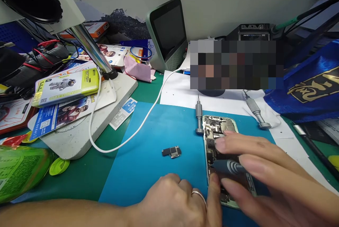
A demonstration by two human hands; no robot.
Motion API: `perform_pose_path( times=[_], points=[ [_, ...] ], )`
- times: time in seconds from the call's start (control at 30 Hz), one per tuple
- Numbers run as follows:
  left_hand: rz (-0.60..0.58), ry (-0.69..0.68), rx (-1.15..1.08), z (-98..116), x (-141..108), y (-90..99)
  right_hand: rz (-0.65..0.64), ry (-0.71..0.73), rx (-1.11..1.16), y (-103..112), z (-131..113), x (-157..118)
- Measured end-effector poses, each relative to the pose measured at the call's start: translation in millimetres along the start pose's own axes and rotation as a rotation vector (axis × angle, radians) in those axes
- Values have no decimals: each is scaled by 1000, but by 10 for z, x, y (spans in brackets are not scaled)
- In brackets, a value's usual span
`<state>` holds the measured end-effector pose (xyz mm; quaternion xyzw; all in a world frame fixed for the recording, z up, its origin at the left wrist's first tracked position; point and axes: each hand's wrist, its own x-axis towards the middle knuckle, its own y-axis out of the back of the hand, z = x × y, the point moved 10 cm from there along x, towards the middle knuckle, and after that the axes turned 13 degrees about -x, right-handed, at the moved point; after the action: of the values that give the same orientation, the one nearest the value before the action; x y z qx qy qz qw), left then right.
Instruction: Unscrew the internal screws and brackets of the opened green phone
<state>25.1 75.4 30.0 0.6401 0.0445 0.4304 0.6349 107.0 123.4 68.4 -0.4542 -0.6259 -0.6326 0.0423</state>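
An opened smartphone (211,153) with its inner parts exposed lies on the blue mat (143,128). My left hand (174,198), a ring on one finger, is mostly curled, with one fingertip pressed on the phone's lower left edge. Between the thumb and fingers of my right hand (270,170) is a dark pointed tool (229,167) with pale rings near its grip; its tip is over the phone's left side. Another right fingertip rests at the phone's upper middle. The lower phone is partly hidden by my hands. Left of it lies a small circuit board (171,151).
Two precision screwdrivers (198,115) stand near the phone's top. A white cable (127,144) curves across the mat's left. A metal stand base (79,138) carries a yellow battery box (67,85). Behind are a smart display (166,33) and a blue bag (307,82).
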Motion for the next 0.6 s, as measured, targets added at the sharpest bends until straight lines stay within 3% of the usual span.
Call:
perform_pose_path(
  times=[0.33, 0.6],
  points=[
    [1, -14, 0, 6, -1, 1, 1, -36, -12, 26, -23, 53],
    [7, -4, 14, 2, 17, 13, -4, 16, 1, 40, -40, 4]
  ],
)
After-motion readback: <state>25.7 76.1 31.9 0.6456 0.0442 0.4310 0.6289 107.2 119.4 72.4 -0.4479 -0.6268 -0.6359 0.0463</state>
